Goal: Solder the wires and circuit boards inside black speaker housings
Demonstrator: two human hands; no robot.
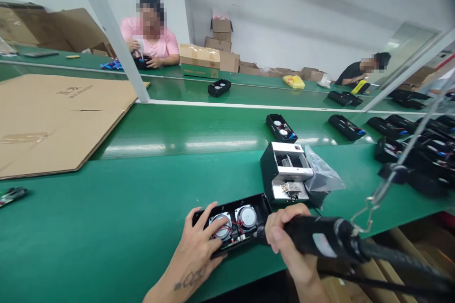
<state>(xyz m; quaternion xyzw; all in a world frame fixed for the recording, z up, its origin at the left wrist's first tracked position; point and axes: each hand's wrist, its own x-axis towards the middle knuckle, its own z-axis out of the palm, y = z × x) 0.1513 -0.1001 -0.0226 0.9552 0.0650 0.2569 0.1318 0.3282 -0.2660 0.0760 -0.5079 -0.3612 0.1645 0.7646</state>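
Note:
A black speaker housing (pixel 261 208) lies on the green bench in front of me, with two round silver speakers (pixel 248 217) and red wires inside. My left hand (pixel 203 239) rests over its left end, fingers spread across the housing and the left speaker. My right hand (pixel 286 232) is wrapped round the front of a black electric screwdriver (pixel 320 239), held nearly level. The tool's tip points left, at the housing's lower right part; whether it touches a screw is too small to tell.
Just behind the housing stands a black and silver machine (pixel 289 173) with a clear plastic bag (pixel 323 170). Flat cardboard (pixel 64 123) covers the left. More housings (pixel 346 127) lie right. Two people sit across the bench. A hanging hook (pixel 369 213) is near the tool.

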